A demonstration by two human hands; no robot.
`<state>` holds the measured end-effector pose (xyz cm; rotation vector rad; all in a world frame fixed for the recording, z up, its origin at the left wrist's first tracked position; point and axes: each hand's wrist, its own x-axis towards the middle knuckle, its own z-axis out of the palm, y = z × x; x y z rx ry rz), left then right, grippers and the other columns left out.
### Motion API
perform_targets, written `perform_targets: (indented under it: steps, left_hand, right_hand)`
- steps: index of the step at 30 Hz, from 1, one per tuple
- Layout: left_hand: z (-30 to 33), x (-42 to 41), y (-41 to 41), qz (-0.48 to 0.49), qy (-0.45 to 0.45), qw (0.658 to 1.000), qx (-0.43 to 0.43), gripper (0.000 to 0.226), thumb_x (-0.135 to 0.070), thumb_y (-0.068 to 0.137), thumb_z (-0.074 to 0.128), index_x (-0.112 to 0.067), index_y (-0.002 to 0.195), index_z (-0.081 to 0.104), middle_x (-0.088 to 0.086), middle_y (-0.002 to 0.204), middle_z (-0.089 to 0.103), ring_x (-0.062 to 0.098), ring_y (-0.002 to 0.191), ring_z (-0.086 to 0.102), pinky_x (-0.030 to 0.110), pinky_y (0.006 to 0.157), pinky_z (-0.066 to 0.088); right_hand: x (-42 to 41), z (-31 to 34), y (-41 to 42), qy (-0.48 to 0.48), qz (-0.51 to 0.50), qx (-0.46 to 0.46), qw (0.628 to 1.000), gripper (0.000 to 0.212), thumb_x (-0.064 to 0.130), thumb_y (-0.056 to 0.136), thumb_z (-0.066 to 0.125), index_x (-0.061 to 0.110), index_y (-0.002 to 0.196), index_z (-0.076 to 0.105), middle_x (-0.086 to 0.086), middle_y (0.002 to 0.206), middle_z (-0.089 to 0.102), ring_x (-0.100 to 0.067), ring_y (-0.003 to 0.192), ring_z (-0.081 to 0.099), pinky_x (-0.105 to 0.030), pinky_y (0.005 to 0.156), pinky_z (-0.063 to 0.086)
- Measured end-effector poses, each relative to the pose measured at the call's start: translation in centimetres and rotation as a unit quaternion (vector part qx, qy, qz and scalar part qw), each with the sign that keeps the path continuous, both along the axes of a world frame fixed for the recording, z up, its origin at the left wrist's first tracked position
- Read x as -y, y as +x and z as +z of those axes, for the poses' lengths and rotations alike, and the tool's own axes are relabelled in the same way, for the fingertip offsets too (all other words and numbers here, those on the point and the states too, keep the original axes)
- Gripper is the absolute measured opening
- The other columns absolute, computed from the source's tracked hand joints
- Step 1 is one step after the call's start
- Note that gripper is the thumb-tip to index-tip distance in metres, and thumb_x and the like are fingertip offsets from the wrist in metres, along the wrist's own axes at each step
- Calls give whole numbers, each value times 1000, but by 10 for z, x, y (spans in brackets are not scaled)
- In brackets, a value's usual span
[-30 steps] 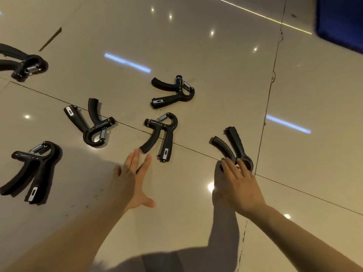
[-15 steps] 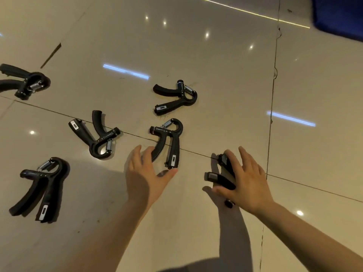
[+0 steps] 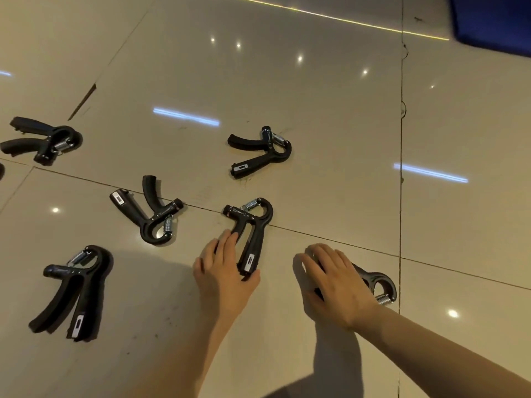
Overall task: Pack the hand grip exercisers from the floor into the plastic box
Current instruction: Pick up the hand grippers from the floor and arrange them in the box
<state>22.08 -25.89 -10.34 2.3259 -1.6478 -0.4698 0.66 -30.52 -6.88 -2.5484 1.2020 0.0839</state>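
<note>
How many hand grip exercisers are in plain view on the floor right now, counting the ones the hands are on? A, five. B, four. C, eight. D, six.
D: four lie untouched, the left hand is on a fifth, and the right hand grips a sixth.

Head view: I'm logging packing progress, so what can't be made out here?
- Plastic box: not in view; only a blue object cut by the top right edge.
- Exerciser under the right hand: its handles are covered; only its spring end shows.
- Left hand: its fingers hide one handle of the middle exerciser.
- Far-left exerciser: near the left edge; another dark piece there is cut off.
</note>
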Motion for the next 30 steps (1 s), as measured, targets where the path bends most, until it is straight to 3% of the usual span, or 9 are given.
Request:
perform_targets:
  steps: [4, 8, 13, 16, 20, 23, 25, 30]
  left_hand:
    - [4, -28, 17, -33, -5, 999, -24, 87, -39, 58, 83, -17, 134, 46, 1, 139, 48, 29, 123, 46, 50, 91, 41]
    - [5, -47, 24, -56, 5, 998, -13, 91, -47, 60, 77, -18, 137, 39, 7, 140, 47, 28, 126, 43, 52, 98, 39]
    - [2, -50, 23, -3, 10, 999, -44, 106, -49, 53, 85, -10, 139, 37, 15, 130, 50, 34, 117, 50, 51, 93, 45]
    - [5, -49, 22, -7, -5, 999, -43, 107, -49, 51, 86, -9, 139, 39, 16, 125, 54, 33, 114, 52, 48, 92, 46]
    - [13, -54, 24, -6, -30, 999, -44, 103, -40, 50, 87, -17, 137, 37, 11, 116, 58, 31, 106, 57, 50, 88, 48]
    - [20, -69, 19, 1, -61, 997, -43, 99, -37, 48, 86, -19, 133, 39, 10, 112, 59, 32, 102, 57, 52, 85, 49]
    - [22, -83, 16, -5, -81, 995, -56, 94, -38, 50, 84, -16, 132, 43, 9, 112, 58, 30, 101, 56, 48, 85, 49]
    - [38, -116, 1, -12, -24, 997, -67, 89, -61, 59, 52, -20, 137, 39, 1, 121, 52, 23, 111, 44, 37, 96, 39]
  right_hand:
    - [-23, 2, -10, 4, 130, -34, 991, 55, 34, 69, 60, 15, 120, 52, -7, 116, 54, -31, 113, 49, -45, 101, 39]
    - [-37, -2, -36, 5, 288, -97, 953, 53, 37, 77, 49, 18, 127, 50, -11, 128, 53, -32, 127, 44, -50, 109, 23]
    - [-51, 4, -47, 46, 230, -103, 967, 69, 45, 68, 56, 20, 131, 46, -13, 136, 49, -32, 133, 40, -44, 116, 21]
    - [-47, 14, -43, 49, 230, -156, 959, 87, 43, 55, 67, 24, 136, 41, -14, 136, 50, -33, 129, 45, -43, 109, 26]
    - [-38, 12, -42, 37, 275, -198, 940, 104, 27, 60, 82, 27, 143, 21, -18, 150, 30, -35, 138, 29, -46, 111, 8]
    - [-35, 16, -43, 8, 280, -211, 937, 105, 32, 39, 90, 24, 133, 43, -9, 127, 56, -28, 117, 55, -41, 103, 34]
    - [-39, 17, -42, -14, 276, -188, 942, 104, 31, 37, 90, 24, 131, 46, -8, 118, 59, -28, 109, 59, -42, 96, 44]
    - [-59, 21, -48, -58, 252, -176, 950, 103, 28, 38, 92, 21, 131, 48, -17, 119, 59, -35, 111, 57, -49, 96, 44]
